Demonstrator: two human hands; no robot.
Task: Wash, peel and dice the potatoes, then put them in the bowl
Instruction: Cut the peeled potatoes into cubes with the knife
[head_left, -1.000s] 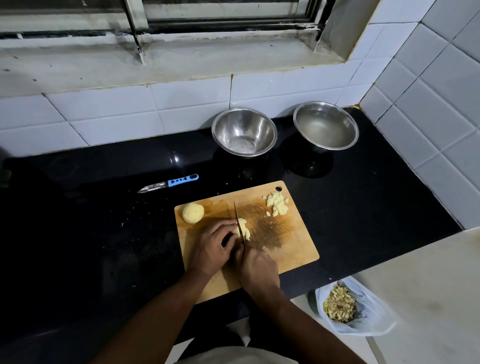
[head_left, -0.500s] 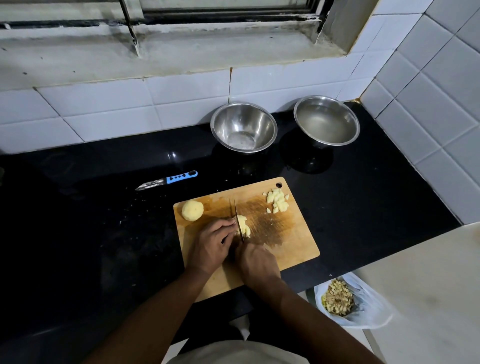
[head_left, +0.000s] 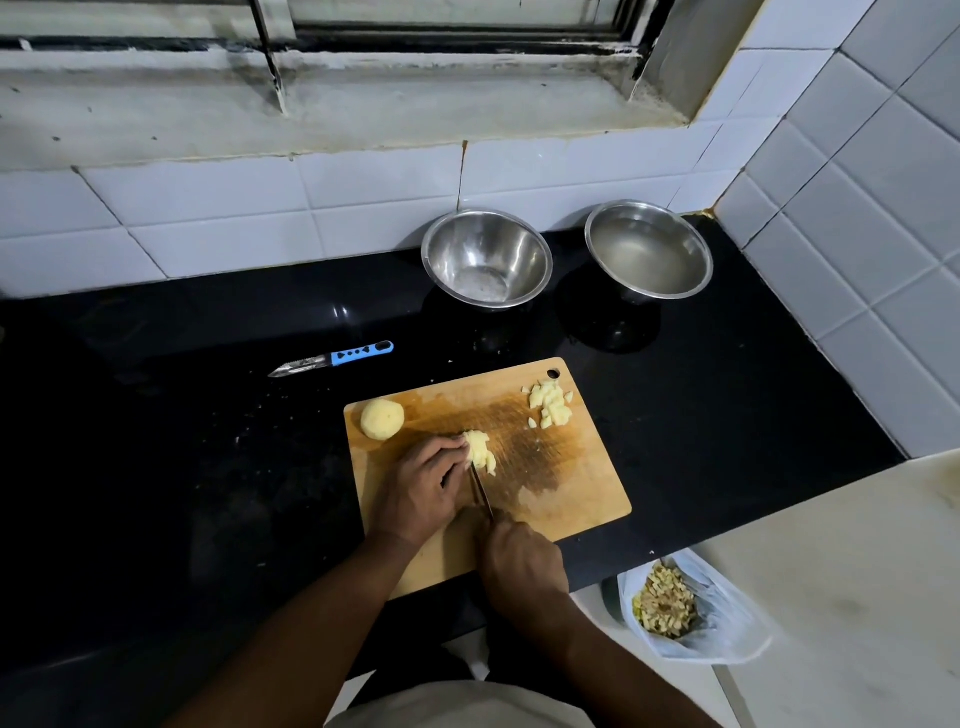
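On the wooden cutting board (head_left: 571, 483) my left hand (head_left: 421, 488) holds a partly cut potato piece (head_left: 480, 451) with curled fingertips. My right hand (head_left: 522, 564) grips a knife (head_left: 482, 491) whose blade lies just beside the left fingers, next to the cut strips. A peeled whole potato (head_left: 382, 419) lies at the board's far left corner. A small heap of diced potato (head_left: 549, 402) sits at the far right corner. Two steel bowls stand behind the board: the left bowl (head_left: 487, 259) looks empty, the right bowl (head_left: 648, 250) holds water.
A blue-handled peeler (head_left: 332, 359) lies on the black counter (head_left: 727, 395) left of the board. A plastic bag of peelings (head_left: 670, 608) hangs below the counter's front edge at right. Tiled walls close the back and right sides.
The knife has drawn back toward me, so its blade now lies nearer than the potato piece. My left hand stays on the potato piece.
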